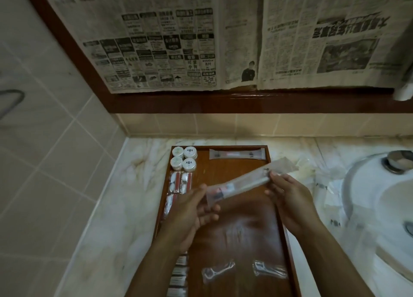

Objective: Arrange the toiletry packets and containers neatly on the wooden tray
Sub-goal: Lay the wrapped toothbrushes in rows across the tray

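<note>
Pinched at both ends, the long clear toothbrush packet (240,186) is held above the wooden tray (279,218) by left hand (190,216) near end, right hand (290,198) far end.

Wooden tray (234,234): dark, glossy varnish, reflective. Long packet (243,184): clear, slightly shiny plastic film. Round containers (184,158): white matt plastic lids. Countertop (125,207): polished veined marble. Basin (366,189): glossy white ceramic. Newspaper (178,40): matt paper.

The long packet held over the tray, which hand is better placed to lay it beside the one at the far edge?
Probably the right hand: it grips the long packet at the end nearer the far packet; the left hand holds the near end.
</note>
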